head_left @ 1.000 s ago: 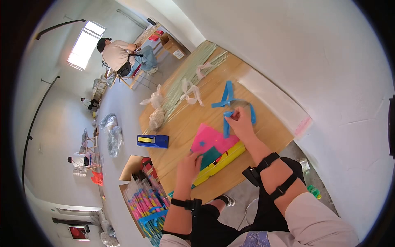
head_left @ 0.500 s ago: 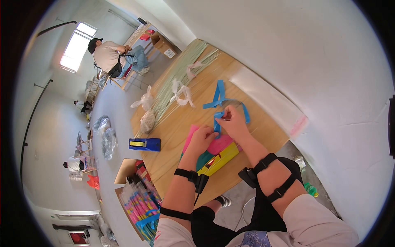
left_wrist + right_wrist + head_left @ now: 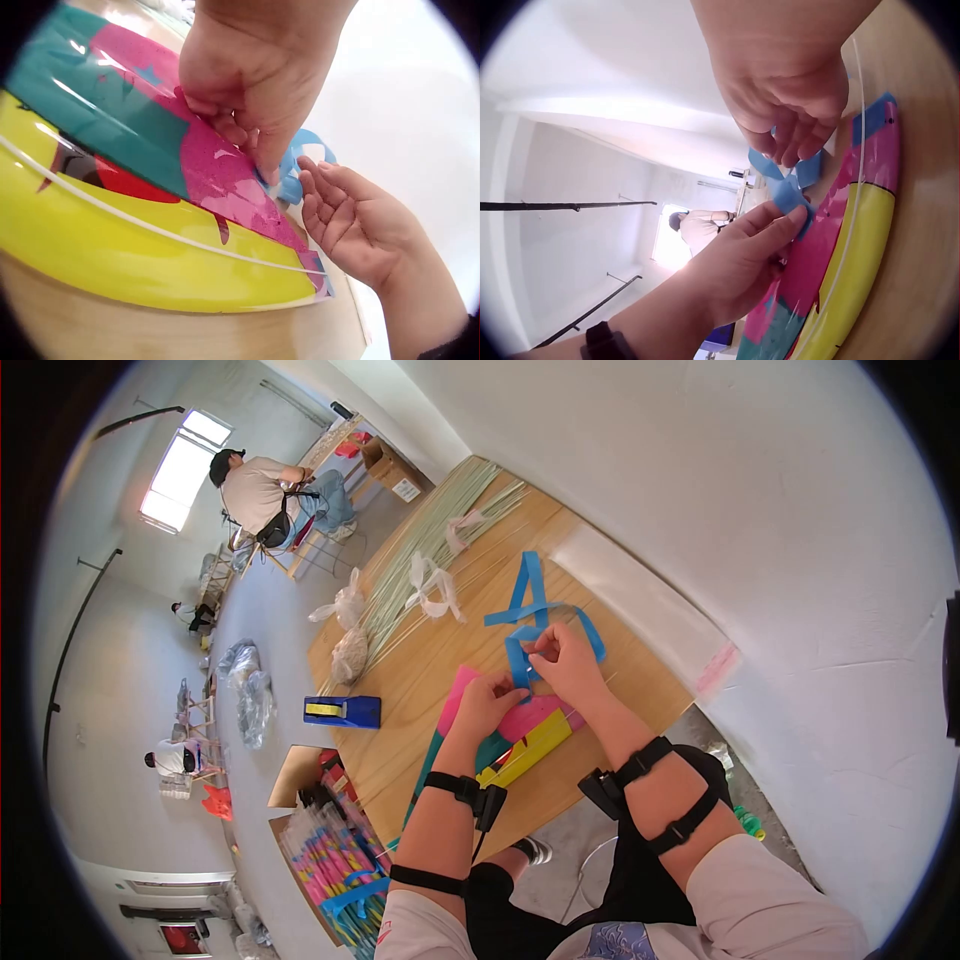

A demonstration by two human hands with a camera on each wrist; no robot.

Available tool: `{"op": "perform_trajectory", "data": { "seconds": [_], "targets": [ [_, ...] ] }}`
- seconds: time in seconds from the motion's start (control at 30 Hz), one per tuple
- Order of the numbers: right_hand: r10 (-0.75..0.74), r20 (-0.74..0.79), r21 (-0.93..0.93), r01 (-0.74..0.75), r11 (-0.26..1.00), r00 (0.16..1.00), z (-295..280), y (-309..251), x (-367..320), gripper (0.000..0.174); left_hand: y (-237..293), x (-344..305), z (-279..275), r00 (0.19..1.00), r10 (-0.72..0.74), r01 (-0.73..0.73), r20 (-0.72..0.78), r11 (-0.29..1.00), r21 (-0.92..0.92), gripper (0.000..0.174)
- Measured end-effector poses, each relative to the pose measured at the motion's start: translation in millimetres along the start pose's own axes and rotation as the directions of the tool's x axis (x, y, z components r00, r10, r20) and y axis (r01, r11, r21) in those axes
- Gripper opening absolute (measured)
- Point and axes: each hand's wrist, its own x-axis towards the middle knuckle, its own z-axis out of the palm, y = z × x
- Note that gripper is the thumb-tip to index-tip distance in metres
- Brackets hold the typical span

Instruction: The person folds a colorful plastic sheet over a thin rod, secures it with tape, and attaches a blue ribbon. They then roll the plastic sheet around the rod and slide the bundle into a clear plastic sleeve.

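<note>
A folded sheet of pink, teal and yellow film (image 3: 150, 225) with a thin white rod along it lies on the wooden table, under the left hand (image 3: 484, 705). In the right wrist view the left hand (image 3: 742, 259) pinches blue ribbon (image 3: 787, 196) at the film's pink edge, thumb on top. Just beyond, the right hand (image 3: 566, 662) has its fingers bent at the same ribbon (image 3: 516, 660); in the right wrist view the right hand (image 3: 795, 105) has its fingertips against it. More of the ribbon trails in loops toward the wall.
A blue tape dispenser (image 3: 342, 711) stands at the table's left edge. Pale thin sticks (image 3: 430, 560) with white ties and small tied bags (image 3: 349, 655) lie toward the far end. Below left is a box of colourful wrapped bundles (image 3: 335, 860). Several people sit farther off.
The left hand has moved from the film's lower left part up to the blue ribbon and pinches it there. The right hand has stayed at the ribbon, shifting slightly. The view has turned a little.
</note>
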Motion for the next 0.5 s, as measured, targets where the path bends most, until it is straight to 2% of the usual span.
{"op": "perform_trajectory", "data": {
  "seconds": [0.03,0.07,0.13,0.17,0.23,0.37,0.5],
  "targets": [
    [0.047,0.002,-0.105,-0.047,0.993,0.999,-2.7,-6.4,-3.2,0.022,0.9,-0.3,1.1,1.0,0.0,-0.001,-0.007,0.999,-0.052,0.011],
    [0.046,0.003,-0.107,-0.045,0.993,0.999,-5.0,-11.3,-6.5,0.022,-0.8,0.3,2.0,1.0,0.001,-0.002,-0.009,0.999,-0.054,0.011],
    [-0.006,0.056,-0.511,0.034,0.859,0.998,-7.5,-20.9,-12.4,0.02,-4.3,1.7,3.0,1.0,0.002,-0.003,-0.005,0.992,-0.127,0.01],
    [-0.007,0.058,-0.512,0.036,0.859,0.998,-8.0,-19.2,-13.4,0.02,-5.0,1.9,3.1,1.0,0.003,-0.004,-0.007,0.992,-0.127,0.01],
    [0.079,0.161,-0.632,0.041,0.774,0.984,-8.3,-15.7,-14.5,0.019,-6.7,2.2,3.4,1.0,-0.003,0.002,-0.018,0.996,-0.088,0.011],
    [0.035,0.134,-0.662,0.063,0.747,0.99,-6.7,-18.0,-16.4,0.021,-4.0,1.3,5.8,1.0,0.014,-0.018,-0.027,0.989,-0.149,0.011],
    [0.119,0.115,-0.698,-0.005,0.716,0.986,-5.2,-29.8,-16.3,0.029,-6.5,1.1,6.8,1.0,0.015,-0.019,-0.02,0.984,-0.178,0.013]
  ]
}}
